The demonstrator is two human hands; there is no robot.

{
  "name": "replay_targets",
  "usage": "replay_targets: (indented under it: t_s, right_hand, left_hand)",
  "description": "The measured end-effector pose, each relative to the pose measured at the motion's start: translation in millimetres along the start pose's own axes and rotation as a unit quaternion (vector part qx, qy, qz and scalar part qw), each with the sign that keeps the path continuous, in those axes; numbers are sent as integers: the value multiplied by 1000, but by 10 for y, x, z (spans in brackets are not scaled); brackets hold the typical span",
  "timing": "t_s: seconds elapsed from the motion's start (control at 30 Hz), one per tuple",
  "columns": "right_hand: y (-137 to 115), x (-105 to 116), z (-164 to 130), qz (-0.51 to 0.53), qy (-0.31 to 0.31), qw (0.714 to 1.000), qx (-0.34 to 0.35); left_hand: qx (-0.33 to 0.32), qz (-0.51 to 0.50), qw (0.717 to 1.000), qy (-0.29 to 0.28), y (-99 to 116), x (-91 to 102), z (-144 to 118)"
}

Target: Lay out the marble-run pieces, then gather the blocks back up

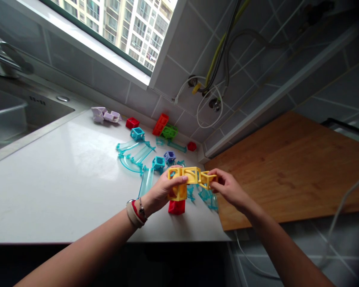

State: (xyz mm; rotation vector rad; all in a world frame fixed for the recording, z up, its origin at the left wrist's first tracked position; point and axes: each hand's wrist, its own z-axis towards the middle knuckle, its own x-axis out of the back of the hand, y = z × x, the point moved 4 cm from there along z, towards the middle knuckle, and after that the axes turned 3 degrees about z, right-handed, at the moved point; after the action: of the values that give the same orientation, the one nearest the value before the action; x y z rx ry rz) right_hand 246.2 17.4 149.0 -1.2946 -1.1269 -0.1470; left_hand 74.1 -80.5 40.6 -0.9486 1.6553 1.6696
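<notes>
My left hand (164, 187) is wrapped round a cluster of yellow hollow toy blocks (191, 175), thumb across the front. At the right end of this cluster my right hand (227, 185) pinches another yellow block (207, 180), which sits tilted against its neighbour. Whether the two are locked together I cannot tell. Just below the yellow blocks shows a red block (176, 207); whether it is joined to them is unclear. Behind my hands lie a turquoise cube (158, 163), a purple cube (169, 156) and clear turquoise track pieces (146, 184).
On the white counter (62, 191) lie more turquoise tracks (134, 153), red blocks (160, 124), a green piece (169, 131) and pale lilac pieces (106, 114) along the wall. A sink (44, 115) is at the left. A wooden board (287, 175) borders the counter's right end.
</notes>
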Motion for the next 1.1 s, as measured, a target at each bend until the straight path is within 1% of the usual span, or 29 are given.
replay_targets:
  t_s: [0.07,0.1,0.17,0.23,0.33,0.4,0.47,0.53,0.67,0.77,0.97,1.1]
  right_hand:
    - [66,-40,-44,136,29,988,-65]
    - [74,-69,-68,172,38,981,-84]
    - [52,-131,-102,195,31,976,-94]
    - [1,-186,-116,178,-5,981,-83]
    - [-84,-229,-117,114,-71,990,-29]
    - [-111,-229,-123,70,-96,993,2]
    - [-106,-215,-136,50,-103,993,17]
    - [-81,-198,-155,44,-100,994,19]
    - [-53,-161,-187,5,-57,998,23]
    - [-76,-161,-203,-30,-41,998,34]
    - [-160,-151,-260,-67,12,994,89]
    - [-245,-160,-328,-69,24,990,119]
  left_hand:
    - [-27,35,998,39,8,50,13]
    - [-34,50,997,46,9,64,17]
    - [-39,63,997,33,9,60,18]
    - [-36,65,997,3,10,32,11]
    - [-37,72,996,-28,21,-4,-10]
    - [-43,75,996,-32,36,-14,-21]
    - [-51,75,995,-39,54,-27,-31]
    - [-60,81,994,-44,75,-44,-37]
    - [-82,108,990,-28,125,-62,-40]
    - [-92,140,985,-30,158,-73,-50]
    - [-120,178,976,-44,226,-93,-145]
    - [-150,182,970,-54,285,-114,-235]
